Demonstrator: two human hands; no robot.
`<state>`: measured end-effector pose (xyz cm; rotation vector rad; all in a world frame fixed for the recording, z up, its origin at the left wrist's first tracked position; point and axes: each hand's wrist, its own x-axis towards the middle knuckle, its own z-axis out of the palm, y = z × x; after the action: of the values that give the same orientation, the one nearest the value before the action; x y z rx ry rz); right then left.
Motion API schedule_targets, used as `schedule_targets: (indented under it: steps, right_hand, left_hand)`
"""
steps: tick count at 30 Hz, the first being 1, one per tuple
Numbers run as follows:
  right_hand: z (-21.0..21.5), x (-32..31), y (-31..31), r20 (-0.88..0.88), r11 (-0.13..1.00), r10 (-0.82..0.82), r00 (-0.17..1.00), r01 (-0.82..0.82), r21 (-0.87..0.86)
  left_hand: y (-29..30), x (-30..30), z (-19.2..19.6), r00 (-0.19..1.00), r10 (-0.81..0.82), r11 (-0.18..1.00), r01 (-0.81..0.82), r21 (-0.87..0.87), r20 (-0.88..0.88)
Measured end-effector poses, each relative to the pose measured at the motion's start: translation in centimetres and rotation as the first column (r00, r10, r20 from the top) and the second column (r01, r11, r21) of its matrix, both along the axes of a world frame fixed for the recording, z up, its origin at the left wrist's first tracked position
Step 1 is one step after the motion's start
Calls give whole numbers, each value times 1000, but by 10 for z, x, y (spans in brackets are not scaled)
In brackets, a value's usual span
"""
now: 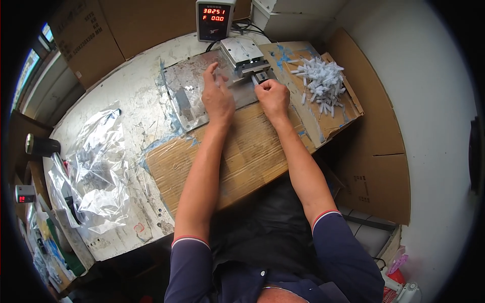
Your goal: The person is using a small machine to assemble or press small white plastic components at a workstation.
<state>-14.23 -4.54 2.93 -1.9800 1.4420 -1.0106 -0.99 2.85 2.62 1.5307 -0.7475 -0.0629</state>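
Beside the metal fixture, curled right fingers (grip mostly hidden).

dark cylinder, upright brown cardboard

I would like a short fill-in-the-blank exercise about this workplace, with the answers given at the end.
1. Nearer to the pile of small white pieces is the person's ____ hand.
2. The digits on the display box glow in ____.
3. From the person's viewpoint, the crumpled clear plastic lies on the ____ part of the white table.
4. The shirt sleeves are dark ____, with trimmed edges.

Missing words: right; red; left; blue.
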Motion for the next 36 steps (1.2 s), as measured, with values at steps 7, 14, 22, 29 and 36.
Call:
schedule_targets:
  steps: [7, 14, 22, 29, 36]
  right_hand:
    - [2, -3, 0, 34, 1000, 1, 999, 0, -23]
    - [-1, -43, -5, 194, 995, -26, 981, 45, -91]
    - [7, -92, -19, -172, 903, -149, 974, 63, -424]
    - [6, -125, -15, -415, 923, -149, 898, -24, -383]
    - [9, -114, 3, -307, 907, 219, 926, -309, -286]
  left_hand:
    - [1, -9, 0, 946, -100, 983, 46, 178, 307]
    - [-1, -10, 3, 850, -196, 937, 15, 350, 488]
    - [-6, -9, -2, 813, -203, 921, -30, 388, 545]
    - [-5, -11, 4, 806, -193, 928, -37, 372, 560]
    - [-5, -8, -5, 791, -136, 946, -75, 315, 596]
